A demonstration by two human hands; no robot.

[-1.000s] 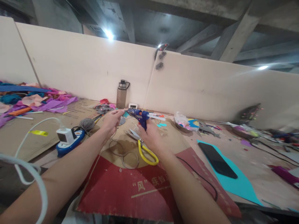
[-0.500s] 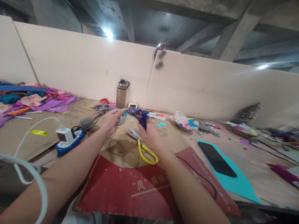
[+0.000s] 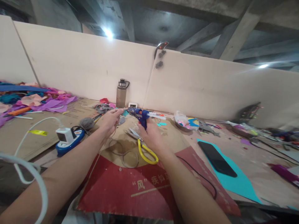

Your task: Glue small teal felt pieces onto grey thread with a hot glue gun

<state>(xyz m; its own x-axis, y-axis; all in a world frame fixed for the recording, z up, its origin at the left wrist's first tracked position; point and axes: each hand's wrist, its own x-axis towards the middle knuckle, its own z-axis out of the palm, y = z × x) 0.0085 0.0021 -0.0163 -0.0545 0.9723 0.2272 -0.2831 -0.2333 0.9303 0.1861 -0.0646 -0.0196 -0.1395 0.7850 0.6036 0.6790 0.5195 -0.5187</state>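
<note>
My right hand point(image 3: 150, 132) is wrapped round the handle of a blue glue gun point(image 3: 141, 115), with a white glue stick point(image 3: 157, 116) poking out of its back. The gun's nozzle points left, at the fingertips of my left hand point(image 3: 113, 120). Thumb and forefinger of that hand are pinched together; what they hold is too small to make out. A small grey piece point(image 3: 121, 120) shows just below the fingers. Thin grey yarn point(image 3: 123, 154) trails down from there in loops on the cardboard. Yellow-handled scissors point(image 3: 147, 154) lie beneath my right hand, blades pointing away to the left.
Red-and-tan cardboard point(image 3: 121, 193) covers the table in front. A blue power strip point(image 3: 70, 143) with a white plug and a yarn ball point(image 3: 87, 123) sit left. Behind stands a bottle point(image 3: 121, 95). At right are a bowl point(image 3: 184, 127) and a black phone point(image 3: 217, 158) on turquoise sheet.
</note>
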